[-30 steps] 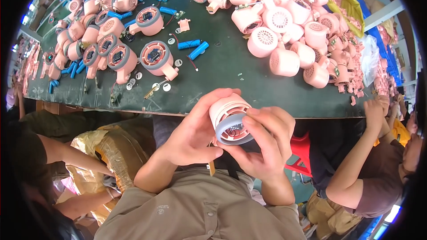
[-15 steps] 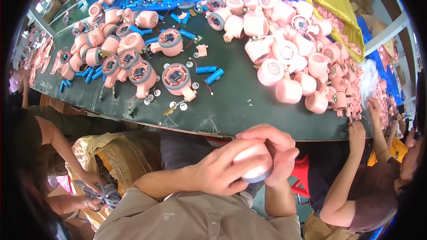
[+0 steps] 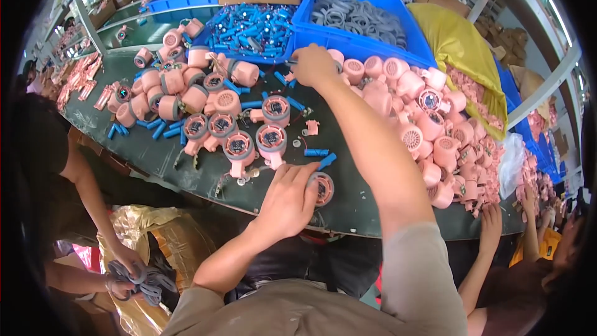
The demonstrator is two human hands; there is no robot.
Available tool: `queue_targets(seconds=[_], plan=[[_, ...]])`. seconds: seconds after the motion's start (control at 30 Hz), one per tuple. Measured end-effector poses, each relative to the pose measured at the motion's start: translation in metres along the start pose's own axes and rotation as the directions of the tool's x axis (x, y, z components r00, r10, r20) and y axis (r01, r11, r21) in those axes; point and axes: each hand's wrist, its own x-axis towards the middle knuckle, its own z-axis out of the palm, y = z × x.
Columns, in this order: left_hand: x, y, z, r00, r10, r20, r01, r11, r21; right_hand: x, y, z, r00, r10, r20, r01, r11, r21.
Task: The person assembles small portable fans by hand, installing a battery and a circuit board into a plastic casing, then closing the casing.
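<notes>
Two grips, closure unclear: left hand curls against ringed housing, five o'clock, which could roll if nudged; right hand, twelve o'clock.

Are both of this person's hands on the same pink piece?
No, the left hand is at a grey-rimmed pink piece, while the right hand is near a blue bin.

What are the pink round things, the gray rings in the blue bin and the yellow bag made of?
Pink round things: hard plastic, it seems, smooth and matte, with neatly slotted faces.
Gray rings: perhaps rubber or soft plastic, dull, some looking bent.
Yellow bag: maybe woven plastic or thin sheet, slightly shiny, with creases.
</notes>
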Motion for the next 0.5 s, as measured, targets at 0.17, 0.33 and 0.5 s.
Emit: queue_targets(seconds=[0.17,0.33,0.5], plan=[[0.006,-0.025,-0.013,0.979,-0.098,-0.177,0.119,0.986,0.115,0.025,-0.001,0.036,0.999,-0.047,0.015,0.049,0.983,-0.174],[0.017,-0.006,-0.019,0.957,0.035,-0.286,0.068,0.937,0.342,-0.031,0.025,-0.038,0.998,-0.030,-0.047,0.043,0.953,0.300],[0.092,0.002,-0.006,0.981,0.125,-0.146,-0.083,0.962,0.261,-0.215,0.034,-0.139,0.951,0.306,0.044,-0.136,0.287,0.948]])
